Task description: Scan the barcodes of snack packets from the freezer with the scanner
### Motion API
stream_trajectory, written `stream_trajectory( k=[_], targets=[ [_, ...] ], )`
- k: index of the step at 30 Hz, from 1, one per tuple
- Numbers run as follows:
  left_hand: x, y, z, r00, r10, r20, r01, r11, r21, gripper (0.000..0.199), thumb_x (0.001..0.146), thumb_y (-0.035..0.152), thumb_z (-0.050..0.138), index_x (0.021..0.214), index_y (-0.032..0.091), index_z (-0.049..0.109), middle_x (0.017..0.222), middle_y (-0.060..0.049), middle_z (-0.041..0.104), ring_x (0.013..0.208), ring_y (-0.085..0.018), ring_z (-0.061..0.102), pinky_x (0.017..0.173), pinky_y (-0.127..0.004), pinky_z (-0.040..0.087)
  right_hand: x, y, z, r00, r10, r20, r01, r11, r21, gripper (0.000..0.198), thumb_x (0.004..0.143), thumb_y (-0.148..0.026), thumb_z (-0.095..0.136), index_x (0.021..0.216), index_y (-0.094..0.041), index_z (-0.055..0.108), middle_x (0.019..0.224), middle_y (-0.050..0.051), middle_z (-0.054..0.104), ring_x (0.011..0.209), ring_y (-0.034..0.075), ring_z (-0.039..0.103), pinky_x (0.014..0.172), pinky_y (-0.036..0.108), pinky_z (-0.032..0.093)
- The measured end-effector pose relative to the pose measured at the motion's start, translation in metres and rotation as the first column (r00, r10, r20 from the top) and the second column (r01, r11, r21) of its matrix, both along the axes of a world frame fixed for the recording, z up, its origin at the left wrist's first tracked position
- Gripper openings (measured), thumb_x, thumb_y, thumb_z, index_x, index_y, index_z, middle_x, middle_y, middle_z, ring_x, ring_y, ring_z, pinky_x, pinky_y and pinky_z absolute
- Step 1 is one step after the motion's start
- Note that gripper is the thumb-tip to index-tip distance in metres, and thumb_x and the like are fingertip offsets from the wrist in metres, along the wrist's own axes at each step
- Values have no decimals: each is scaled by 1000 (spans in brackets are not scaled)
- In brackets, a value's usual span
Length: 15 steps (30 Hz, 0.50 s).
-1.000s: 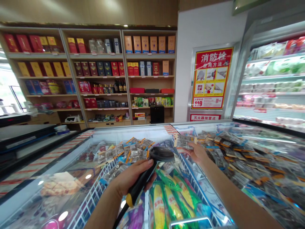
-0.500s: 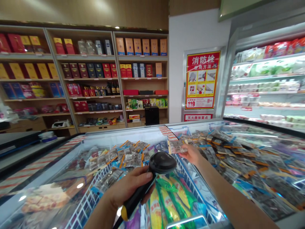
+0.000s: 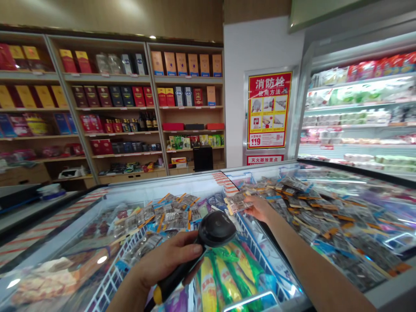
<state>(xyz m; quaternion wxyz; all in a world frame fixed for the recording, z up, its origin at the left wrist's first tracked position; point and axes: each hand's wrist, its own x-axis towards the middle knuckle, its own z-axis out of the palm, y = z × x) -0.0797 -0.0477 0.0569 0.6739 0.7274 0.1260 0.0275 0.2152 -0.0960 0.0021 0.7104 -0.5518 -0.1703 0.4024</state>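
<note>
Within curled left hand (image 3: 173, 255), scanner (image 3: 217, 229)

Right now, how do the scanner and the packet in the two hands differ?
The black scanner has a bulky head and a handle; the greyish packet is small and looks flat, with a pale strip along one edge. The scanner is in the left hand, nearer the camera; the packet is in the right hand, farther forward. Both are held above the freezer.
</note>
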Motion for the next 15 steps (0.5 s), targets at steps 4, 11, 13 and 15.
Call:
stream_trajectory(
  k=[4,11,13,15],
  targets=[
    [5,5,6,1000,-9,-20,10,999,47,40,67,47,54,84,12,49,58,1,48,43,-5,43,41,-16,28,1,-1,2,1000,12,29,-12,1000,9,14,62,-4,42,70,-12,51,57,1,57,50,11,53,44,22,44],
    [3,8,6,999,-12,43,12,1000,-15,40,65,48,55,81,12,48,63,-1,51,45,-6,46,42,-16,30,2,-1,1,999,-5,54,5,1000,10,12,62,-4,44,68,-12,50,57,1,56,52,12,54,45,23,46],
    [0,8,6,998,44,51,-43,999,-22,39,67,48,54,82,12,48,64,-2,52,46,-7,47,43,-17,31,2,-4,7,997,-30,74,27,999,35,13,62,-5,45,70,-14,49,59,0,57,53,11,54,45,22,46],
    [-3,8,6,995,85,60,-84,996,-16,38,69,47,52,85,12,48,64,-3,53,46,-7,47,43,-17,31,3,-9,17,987,-103,121,92,991,95,13,63,-6,46,71,-16,49,63,0,57,56,11,55,46,21,46]
  ],
)
